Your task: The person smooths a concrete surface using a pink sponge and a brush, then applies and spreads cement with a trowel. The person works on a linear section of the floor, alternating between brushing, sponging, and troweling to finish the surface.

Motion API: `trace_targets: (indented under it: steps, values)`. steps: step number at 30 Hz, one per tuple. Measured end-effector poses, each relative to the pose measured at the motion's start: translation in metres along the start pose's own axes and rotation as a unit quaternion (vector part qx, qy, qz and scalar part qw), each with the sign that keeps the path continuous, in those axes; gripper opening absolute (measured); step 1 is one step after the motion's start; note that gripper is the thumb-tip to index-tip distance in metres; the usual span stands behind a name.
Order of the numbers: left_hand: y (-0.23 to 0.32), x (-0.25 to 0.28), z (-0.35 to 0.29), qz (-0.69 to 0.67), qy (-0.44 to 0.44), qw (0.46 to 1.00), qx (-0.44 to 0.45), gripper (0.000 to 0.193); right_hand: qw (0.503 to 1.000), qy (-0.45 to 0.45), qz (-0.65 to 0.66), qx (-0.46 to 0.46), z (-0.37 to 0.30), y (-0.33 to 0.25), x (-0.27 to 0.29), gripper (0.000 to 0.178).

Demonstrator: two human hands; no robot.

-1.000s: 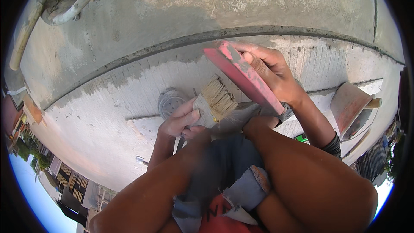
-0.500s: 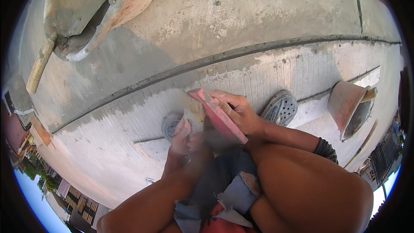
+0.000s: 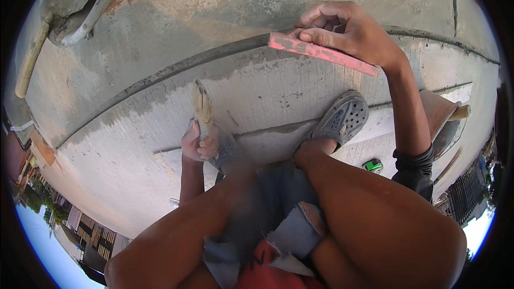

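Note:
My left hand (image 3: 200,142) is closed around the handle of a paint brush (image 3: 203,106), whose pale bristles point away from me above my left shoe. Further off and to the right, my right hand (image 3: 350,35) grips a pink plastering float (image 3: 324,56) spotted with grey cement. I see the float nearly edge-on, across the dark groove (image 3: 225,52) in the concrete; whether it touches the surface I cannot tell. My fingers hide most of its handle. Darker, wet-looking cement (image 3: 278,69) lies along the near side of the groove.
At the far left a bucket (image 3: 93,13) lies on its side beside a wooden-handled tool (image 3: 33,59). Another bucket (image 3: 436,109) with a wooden handle in it is at right, past my right forearm. A green tape measure (image 3: 373,166) and my grey clog (image 3: 345,118) are nearer.
My right hand has carried the float away from the brush, outward and to the right. The brush in my left hand has shifted left and now stands more upright. The tape measure has come into view.

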State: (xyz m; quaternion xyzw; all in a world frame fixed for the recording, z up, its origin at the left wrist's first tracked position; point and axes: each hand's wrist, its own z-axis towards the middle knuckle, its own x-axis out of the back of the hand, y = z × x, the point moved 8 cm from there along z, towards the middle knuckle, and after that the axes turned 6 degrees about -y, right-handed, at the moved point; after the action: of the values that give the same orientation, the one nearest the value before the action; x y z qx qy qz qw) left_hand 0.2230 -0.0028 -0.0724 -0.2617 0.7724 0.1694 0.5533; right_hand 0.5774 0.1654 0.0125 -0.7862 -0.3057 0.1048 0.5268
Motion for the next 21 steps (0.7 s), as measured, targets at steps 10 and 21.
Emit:
trace_targets:
  steps: [10, 21]
  values:
    - [0.003, 0.001, 0.003, 0.002, -0.018, 1.0, 0.008, 0.041, 0.972, -0.152, -0.173, -0.038, 0.064, -0.027, -0.009, 0.025]
    - [0.004, 0.0, 0.008, -0.003, -0.026, 0.999, 0.022, 0.041, 0.966, -0.137, -0.206, -0.08, 0.071, -0.018, -0.022, 0.029]
